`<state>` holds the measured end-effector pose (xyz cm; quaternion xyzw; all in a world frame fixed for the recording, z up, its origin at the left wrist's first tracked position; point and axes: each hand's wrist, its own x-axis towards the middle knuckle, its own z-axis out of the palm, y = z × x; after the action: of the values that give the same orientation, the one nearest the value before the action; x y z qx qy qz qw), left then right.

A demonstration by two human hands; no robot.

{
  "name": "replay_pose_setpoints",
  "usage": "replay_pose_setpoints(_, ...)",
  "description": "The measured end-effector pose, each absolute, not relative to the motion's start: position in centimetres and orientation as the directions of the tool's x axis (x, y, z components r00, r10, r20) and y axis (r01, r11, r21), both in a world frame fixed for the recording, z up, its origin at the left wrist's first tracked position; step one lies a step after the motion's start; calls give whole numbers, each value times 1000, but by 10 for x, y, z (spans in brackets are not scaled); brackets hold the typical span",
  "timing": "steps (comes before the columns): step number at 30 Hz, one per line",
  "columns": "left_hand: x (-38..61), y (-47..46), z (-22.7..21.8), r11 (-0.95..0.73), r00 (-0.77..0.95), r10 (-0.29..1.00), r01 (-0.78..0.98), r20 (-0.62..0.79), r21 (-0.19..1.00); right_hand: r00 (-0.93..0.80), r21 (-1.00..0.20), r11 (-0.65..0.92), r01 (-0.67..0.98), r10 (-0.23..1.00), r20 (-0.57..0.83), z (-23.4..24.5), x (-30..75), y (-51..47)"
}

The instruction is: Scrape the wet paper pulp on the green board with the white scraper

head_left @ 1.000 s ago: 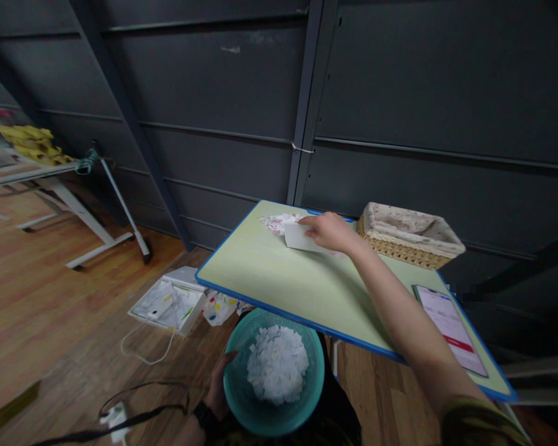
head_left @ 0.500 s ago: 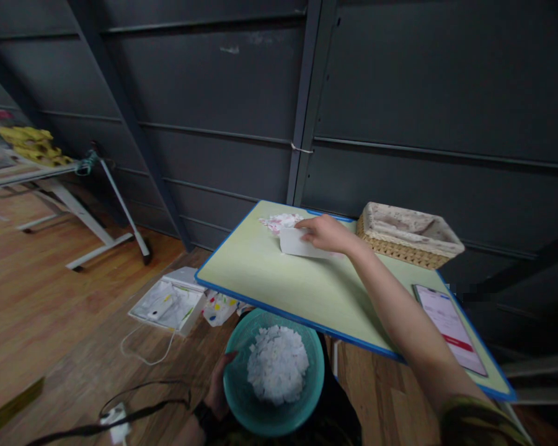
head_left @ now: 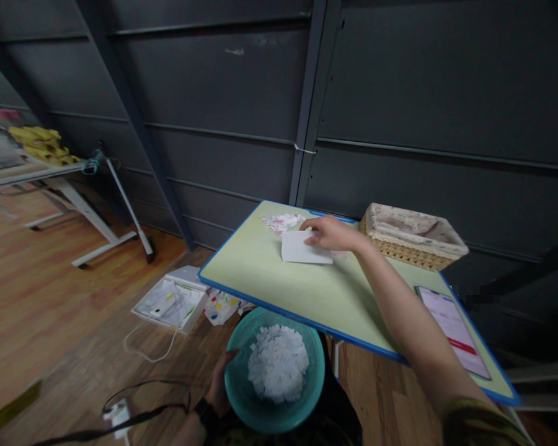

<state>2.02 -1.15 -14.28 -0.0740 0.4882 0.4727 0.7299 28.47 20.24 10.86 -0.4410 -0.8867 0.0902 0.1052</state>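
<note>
My right hand [head_left: 335, 235] is closed on a white card [head_left: 300, 249], thumb on its near face, just above the pale green tabletop [head_left: 260, 272]. Beyond the card lies a small heap of pink-and-white paper pieces [head_left: 279, 222]. Below the table edge, my left hand [head_left: 219, 387] grips the left rim of a teal plastic basket [head_left: 274, 422]. Inside this basket sits a mound of small torn white paper pieces [head_left: 279, 364]. Some of the left fingers are hidden behind the basket wall.
A fabric-lined wicker basket [head_left: 409, 249] stands at the table's back right, and a phone [head_left: 451, 328] lies near the right edge. On the floor to the left are an open white box [head_left: 167, 303], a power strip [head_left: 118, 418] and cables. Dark metal panels [head_left: 232, 87] rise behind.
My right hand has tilted the card, so more of its white face shows, and the card sits slightly lower. My left hand and the teal basket have hardly moved.
</note>
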Motion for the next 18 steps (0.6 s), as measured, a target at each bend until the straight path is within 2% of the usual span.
replay_pose_setpoints(5,19,-13,-145,529,78,646,-763,-759,372,-597,-235,603,763,796,105,106,285,204)
replay_pose_setpoints(15,20,-15,-138,531,64,671,-736,-738,419,-698,-331,671,664,715,50,108,283,201)
replay_pose_setpoints(18,21,-15,-131,536,52,678,-717,-733,445,-710,-304,685,663,703,34,109,283,199)
